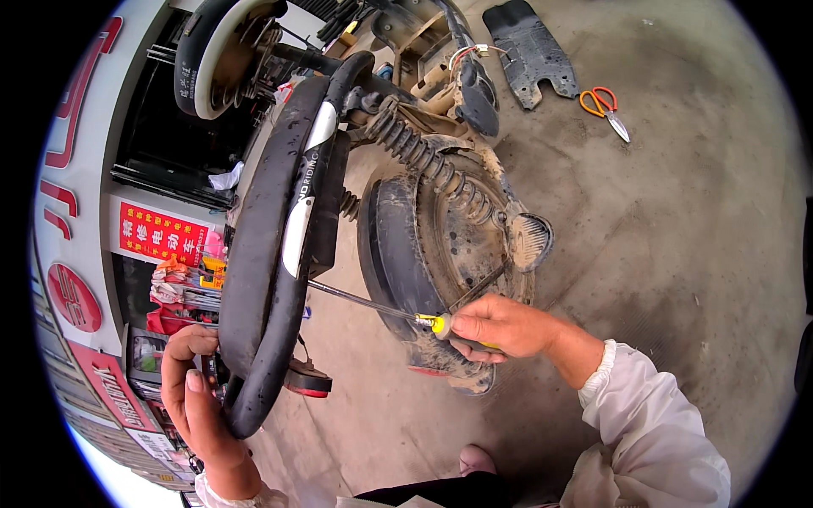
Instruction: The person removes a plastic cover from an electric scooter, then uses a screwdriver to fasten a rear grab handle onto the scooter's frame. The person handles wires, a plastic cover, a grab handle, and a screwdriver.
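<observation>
An electric scooter, its muddy rear wheel (461, 224) exposed, lies across the left and middle of the view. My left hand (199, 402) is closed round the rear end of the black grab rail (284, 339), beside the black seat (261, 229). In my right hand (508, 328), closed, is a long screwdriver (364, 302) with a yellow and grey handle. Its shaft points left under the rail and seat; the tip is hidden there. Below the rail hangs a black part with a red reflector (309, 385). A dusty coil-spring shock absorber (428, 165) runs beside the wheel.
Orange-handled scissors (603, 103) and a dirty dark plastic panel (527, 52) lie on the concrete floor at the upper right. Loose wires (474, 52) stick out near the scooter's frame. Shopfront signs (165, 233) and goods stand at the left. A pink shoe (477, 460) shows below.
</observation>
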Demonstrator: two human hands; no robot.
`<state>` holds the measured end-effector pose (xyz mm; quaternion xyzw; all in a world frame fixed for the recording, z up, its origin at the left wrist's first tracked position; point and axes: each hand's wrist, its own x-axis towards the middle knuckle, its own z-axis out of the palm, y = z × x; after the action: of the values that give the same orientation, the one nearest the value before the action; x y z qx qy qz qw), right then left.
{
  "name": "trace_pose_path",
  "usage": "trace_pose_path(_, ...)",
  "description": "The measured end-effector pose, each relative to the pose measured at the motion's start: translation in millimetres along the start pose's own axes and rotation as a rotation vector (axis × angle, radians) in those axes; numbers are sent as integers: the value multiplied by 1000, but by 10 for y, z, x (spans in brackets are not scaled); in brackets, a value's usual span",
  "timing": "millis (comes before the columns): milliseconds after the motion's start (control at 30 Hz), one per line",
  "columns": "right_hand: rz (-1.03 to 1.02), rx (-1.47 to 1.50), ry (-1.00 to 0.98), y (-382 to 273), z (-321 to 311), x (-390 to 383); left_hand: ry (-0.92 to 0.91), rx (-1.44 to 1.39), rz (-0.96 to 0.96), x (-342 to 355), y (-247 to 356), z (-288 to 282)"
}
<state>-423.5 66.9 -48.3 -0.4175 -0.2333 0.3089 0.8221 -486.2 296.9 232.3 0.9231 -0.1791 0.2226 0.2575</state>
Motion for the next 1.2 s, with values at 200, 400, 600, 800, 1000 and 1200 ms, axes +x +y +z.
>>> trace_pose_path(200,-498,-569,432,-44,-60,-71,-29,1,14,37,-15,3)
trace_pose_path(400,-790,-932,859,287,106,167,-89,-24,-30,3,-48,-76)
trace_pose_path(600,-762,-768,763,249,66,202,-63,-56,-64,31,-3,-30)
trace_pose_path(800,-655,-620,574,138,-69,153,-22,-90,-81,28,-96,-42)
trace_pose_path(1000,-608,-603,494,71,-136,133,-18,-86,-84,21,-73,-27)
trace_pose_path(1200,-594,-589,480,47,-134,119,-37,-91,-77,-5,-79,-57)
